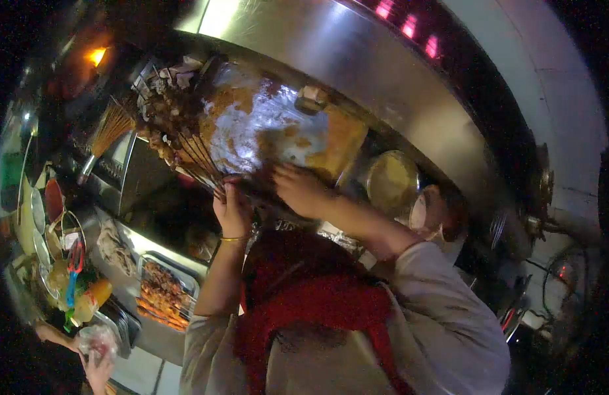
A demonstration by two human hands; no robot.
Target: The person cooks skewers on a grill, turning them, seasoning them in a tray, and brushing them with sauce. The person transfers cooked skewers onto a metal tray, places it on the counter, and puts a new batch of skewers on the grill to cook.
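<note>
My left hand [232, 209] is closed round the stick ends of a bunch of meat skewers [166, 115]. Their browned meat fans out to the upper left, over the left end of a metal tray [265, 125] smeared with brown seasoning. My right hand [301, 191] is at the tray's near edge, just right of the sticks. Its fingers are blurred and partly in shadow, so whether they grip anything is unclear. A small block-like object [311, 99] rests at the tray's far side.
Left of the tray lies a straw-bristled brush [107, 135]. Below are a crumpled cloth [117, 247] and a tray of reddish skewers [163, 293]. Bowls, red-and-blue tongs [74, 270] and bottles crowd the far left. Another person's hands [97, 359] hold a clear bag. Round containers [393, 181] stand right.
</note>
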